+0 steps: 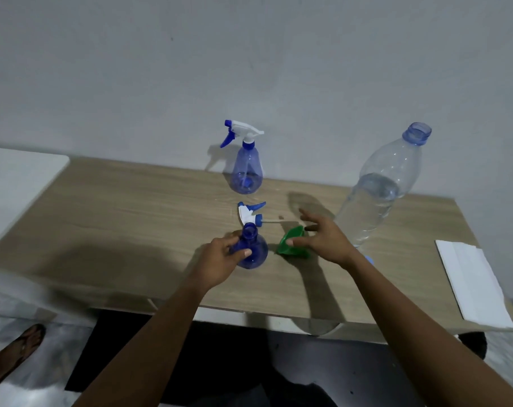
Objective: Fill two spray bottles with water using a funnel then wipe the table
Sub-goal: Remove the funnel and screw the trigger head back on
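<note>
An uncapped blue spray bottle [254, 249] stands near the middle of the wooden table [126, 230], and my left hand [220, 259] grips it at the neck and shoulder. Its blue-and-white spray head [249, 212] lies just behind it on the table. A green funnel [292, 245] lies on its side to the right; my right hand [322, 235] is over it with fingers spread, the thumb touching its rim. A second blue spray bottle [246, 168] with its trigger head on stands at the back by the wall. A large clear water bottle [375, 195], uncapped and partly full, stands right.
A folded white cloth [475, 283] lies at the table's right edge. A small blue cap [369, 259] peeks out behind my right wrist. A white surface [17, 177] adjoins the table on the left. A sandalled foot [17, 353] stands on the floor at lower left.
</note>
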Available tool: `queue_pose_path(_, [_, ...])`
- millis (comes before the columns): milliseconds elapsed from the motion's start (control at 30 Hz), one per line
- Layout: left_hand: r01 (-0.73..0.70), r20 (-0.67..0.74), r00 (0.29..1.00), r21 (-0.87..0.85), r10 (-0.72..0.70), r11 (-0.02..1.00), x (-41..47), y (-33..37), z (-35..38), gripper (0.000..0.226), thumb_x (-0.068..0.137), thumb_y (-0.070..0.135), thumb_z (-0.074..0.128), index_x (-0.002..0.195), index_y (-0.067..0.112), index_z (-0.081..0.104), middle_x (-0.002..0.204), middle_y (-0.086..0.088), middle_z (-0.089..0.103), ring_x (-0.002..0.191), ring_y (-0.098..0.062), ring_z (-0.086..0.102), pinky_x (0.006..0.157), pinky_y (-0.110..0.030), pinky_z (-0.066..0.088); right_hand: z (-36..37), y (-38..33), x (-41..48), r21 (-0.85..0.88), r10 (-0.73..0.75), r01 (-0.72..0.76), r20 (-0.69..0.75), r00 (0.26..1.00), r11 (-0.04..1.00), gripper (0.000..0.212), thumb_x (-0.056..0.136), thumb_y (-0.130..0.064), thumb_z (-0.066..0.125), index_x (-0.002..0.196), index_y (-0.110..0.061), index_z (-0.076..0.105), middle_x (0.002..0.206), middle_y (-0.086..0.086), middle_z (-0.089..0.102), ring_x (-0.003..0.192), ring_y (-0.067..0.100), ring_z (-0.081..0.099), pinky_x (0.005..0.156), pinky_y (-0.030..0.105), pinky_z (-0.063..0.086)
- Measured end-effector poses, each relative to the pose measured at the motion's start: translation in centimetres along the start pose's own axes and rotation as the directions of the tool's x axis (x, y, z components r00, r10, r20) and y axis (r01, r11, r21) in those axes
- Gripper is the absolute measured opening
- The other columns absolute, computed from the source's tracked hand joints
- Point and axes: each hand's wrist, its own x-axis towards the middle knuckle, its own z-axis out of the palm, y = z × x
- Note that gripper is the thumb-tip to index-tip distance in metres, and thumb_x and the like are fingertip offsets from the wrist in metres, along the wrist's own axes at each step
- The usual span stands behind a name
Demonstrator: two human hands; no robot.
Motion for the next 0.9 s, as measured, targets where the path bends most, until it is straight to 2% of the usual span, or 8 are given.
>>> queue_pose_path(100, [-0.003, 0.018, 1.0, -0.021, 0.003, 1.0, 0.1, 0.4, -0.2, 0.029, 0.089, 0.023, 0.073, 0.118, 0.024, 0.071, 0.115, 0.016, 0.072, 0.096, 0.006, 0.067, 0.086, -0.013, 0.047, 0.9, -2.8, 1.4, -0.003, -0.105, 0.106, -0.16, 0.981, 0.994, 0.065, 0.083, -0.033, 0.083, 0.143, -0.024, 0.057, 0.123, -0.006, 0.063, 0.108, 0.014, 0.059, 0.083, 0.023, 0.046])
queue_pose_path(200, [0.022, 0.045, 0.999, -0.071, -0.018, 0.997, 0.1, 0.4, -0.4, 0.031, 0.09, 0.011, 0.071, 0.121, 0.011, 0.068, 0.118, 0.006, 0.07, 0.091, 0.012, 0.065, 0.074, -0.001, 0.044, 2.6, -4.1, 4.1, -0.122, -0.125, 0.115, -0.074, 0.989, 0.986, 0.052, 0.088, -0.037, 0.078, 0.136, -0.023, 0.064, 0.123, 0.0, 0.068, 0.102, 0.012, 0.058, 0.083, 0.026, 0.044])
queue_pose_path(333, [0.007, 0.051, 0.999, -0.086, -0.003, 0.996, 0.3, 0.2, -0.6, 0.035, 0.089, 0.005, 0.071, 0.124, 0.004, 0.067, 0.125, 0.0, 0.067, 0.099, -0.001, 0.065, 0.075, -0.002, 0.044, 4.2, -4.7, 7.6, -0.242, -0.061, 0.081, 0.087, 0.994, 0.967, 0.05, 0.085, -0.046, 0.077, 0.131, -0.027, 0.068, 0.12, 0.0, 0.071, 0.102, 0.016, 0.064, 0.085, 0.031, 0.049])
queue_pose_path(433, [0.004, 0.041, 0.999, -0.09, 0.0, 0.996, 0.5, 0.0, -0.6, 0.036, 0.088, 0.004, 0.072, 0.123, 0.005, 0.067, 0.128, -0.003, 0.066, 0.107, -0.009, 0.065, 0.078, -0.003, 0.045, 4.8, -5.3, 9.3, -0.426, -0.012, 0.092, 0.186, 0.982, 0.9, 0.056, 0.077, -0.058, 0.08, 0.128, -0.037, 0.069, 0.11, -0.004, 0.073, 0.1, 0.018, 0.066, 0.091, 0.037, 0.054])
queue_pose_path(500, [-0.001, 0.047, 0.999, -0.108, 0.006, 0.994, 0.5, 0.0, -0.6, 0.036, 0.088, 0.004, 0.072, 0.123, 0.005, 0.067, 0.13, -0.004, 0.064, 0.113, -0.013, 0.064, 0.081, -0.006, 0.047, 5.0, -5.3, 10.1, -0.486, 0.011, 0.105, 0.229, 0.973, 0.868, 0.058, 0.075, -0.06, 0.081, 0.127, -0.036, 0.07, 0.111, -0.006, 0.071, 0.101, 0.018, 0.065, 0.094, 0.036, 0.053])
queue_pose_path(667, [-0.001, 0.055, 0.998, -0.113, 0.007, 0.994, 0.2, 0.5, -0.6, 0.034, 0.089, 0.001, 0.069, 0.123, 0.005, 0.067, 0.127, 0.0, 0.065, 0.095, 0.008, 0.063, 0.076, -0.002, 0.044, 5.3, -4.9, 10.9, -0.529, 0.024, 0.114, 0.246, 0.969, 0.841, 0.049, 0.077, -0.051, 0.083, 0.122, -0.034, 0.073, 0.117, -0.004, 0.071, 0.098, 0.016, 0.061, 0.092, 0.034, 0.053])
queue_pose_path(800, [-0.008, 0.062, 0.998, -0.105, 0.015, 0.994, 0.1, 0.7, -0.8, 0.033, 0.089, 0.006, 0.07, 0.122, 0.009, 0.068, 0.128, 0.002, 0.065, 0.099, 0.003, 0.063, 0.075, -0.001, 0.043, 5.0, -4.1, 10.6, -0.5, 0.044, 0.098, 0.264, 0.963, 0.861, 0.048, 0.078, -0.046, 0.084, 0.123, -0.03, 0.073, 0.113, -0.003, 0.07, 0.096, 0.015, 0.06, 0.084, 0.029, 0.047])
queue_pose_path(900, [-0.009, 0.064, 0.998, -0.109, 0.016, 0.994, 0.0, 0.8, -0.9, 0.034, 0.089, 0.008, 0.071, 0.123, 0.011, 0.069, 0.128, 0.002, 0.065, 0.105, -0.001, 0.064, 0.076, -0.002, 0.045, 4.7, -3.3, 10.1, -0.48, 0.062, 0.069, 0.251, 0.966, 0.874, 0.049, 0.078, -0.044, 0.085, 0.123, -0.026, 0.074, 0.112, -0.001, 0.072, 0.099, 0.018, 0.064, 0.089, 0.033, 0.052])
